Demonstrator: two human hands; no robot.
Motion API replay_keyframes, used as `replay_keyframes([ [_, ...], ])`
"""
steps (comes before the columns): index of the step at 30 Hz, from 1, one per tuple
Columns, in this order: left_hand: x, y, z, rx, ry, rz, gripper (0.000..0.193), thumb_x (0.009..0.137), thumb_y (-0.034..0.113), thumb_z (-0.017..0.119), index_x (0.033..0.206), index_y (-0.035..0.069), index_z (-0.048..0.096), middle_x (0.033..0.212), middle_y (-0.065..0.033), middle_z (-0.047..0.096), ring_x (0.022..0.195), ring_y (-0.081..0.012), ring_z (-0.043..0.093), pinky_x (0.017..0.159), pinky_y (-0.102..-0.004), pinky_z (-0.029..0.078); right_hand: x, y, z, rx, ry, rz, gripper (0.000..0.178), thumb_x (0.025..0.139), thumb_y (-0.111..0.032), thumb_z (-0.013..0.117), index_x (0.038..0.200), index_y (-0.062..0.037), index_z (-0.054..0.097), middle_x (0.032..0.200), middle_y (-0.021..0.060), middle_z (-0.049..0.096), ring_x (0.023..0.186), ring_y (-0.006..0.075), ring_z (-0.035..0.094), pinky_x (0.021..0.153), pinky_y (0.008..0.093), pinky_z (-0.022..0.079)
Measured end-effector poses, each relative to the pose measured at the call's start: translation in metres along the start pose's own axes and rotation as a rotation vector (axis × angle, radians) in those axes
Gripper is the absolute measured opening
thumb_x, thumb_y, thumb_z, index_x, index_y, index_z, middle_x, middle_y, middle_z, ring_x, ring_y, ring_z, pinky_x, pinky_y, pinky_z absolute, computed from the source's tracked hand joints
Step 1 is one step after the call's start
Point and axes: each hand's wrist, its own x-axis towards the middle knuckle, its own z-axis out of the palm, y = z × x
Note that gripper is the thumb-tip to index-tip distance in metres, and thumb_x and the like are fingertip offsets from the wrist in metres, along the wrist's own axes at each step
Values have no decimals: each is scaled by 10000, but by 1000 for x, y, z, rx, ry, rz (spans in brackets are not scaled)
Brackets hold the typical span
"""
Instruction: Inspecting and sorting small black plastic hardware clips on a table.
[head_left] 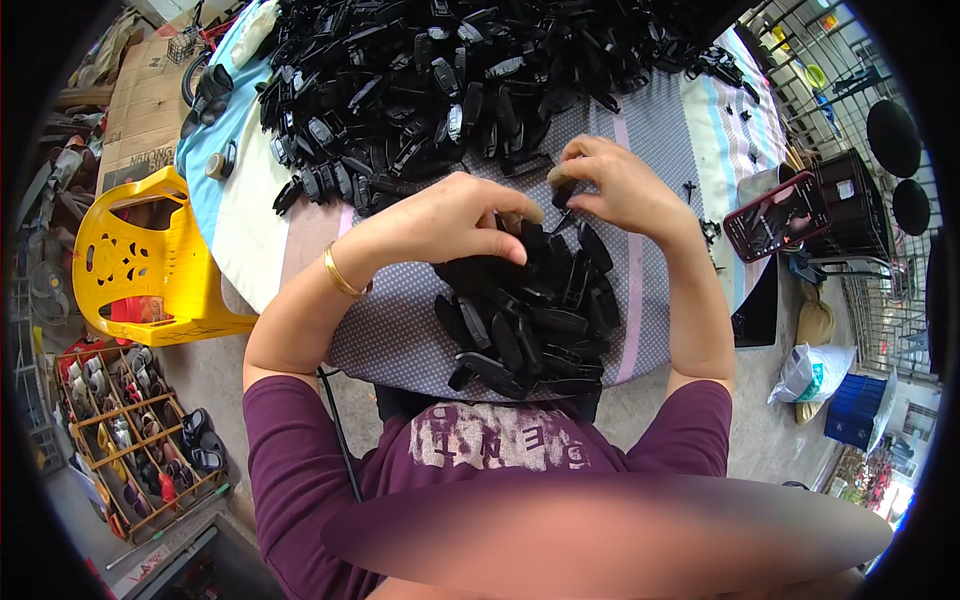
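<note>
My right hand pinches a small black plastic clip-like part between its thumb and fingers. My left hand is bent over the nearer heap of black plastic parts. Its thumb and forefinger are apart, with dark parts showing behind the gap; I see nothing clearly held. Some fingertips on both hands look covered in a tan material. Long, rounded black pieces make up the nearer heap, which reaches the table's front edge. Beyond my hands lies a much larger heap of similar parts.
A patterned cloth covers the round table. Small black bits lie to the right, near a lit phone at the edge. A yellow plastic chair and a shoe rack stand left. Wire mesh lines the right.
</note>
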Motion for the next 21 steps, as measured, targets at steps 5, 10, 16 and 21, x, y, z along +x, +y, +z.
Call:
replay_keyframes([
  [5,9,-25,-5,337,703,71,272,749,207,723,955,39,663,779,-88,609,685,-200,573,635,-300,475,6,-2,5,43,73,-14,269,715,-84,697,976,-39,649,899,72,613,803,225,588,709,314,476],
  [10,30,-45,-14,763,985,39,378,707,270,741,991,46,631,867,-80,581,831,-242,548,728,-330,464,13,-21,9,477,225,89,235,783,-96,693,1001,-29,636,792,17,607,628,72,536,544,205,430],
  [16,30,-44,-9,709,955,-20,222,726,114,682,923,37,613,911,-87,577,888,-259,525,775,-338,459,18,-18,20,1091,387,189,195,832,-85,667,1009,-15,624,822,11,621,647,56,533,577,186,435],
  [21,29,-41,-2,708,962,198,180,714,65,669,855,34,560,837,-92,577,790,-252,533,707,-334,467,21,-15,31,1405,428,190,188,836,-77,657,1009,-19,613,890,64,650,766,140,629,670,242,515],
])
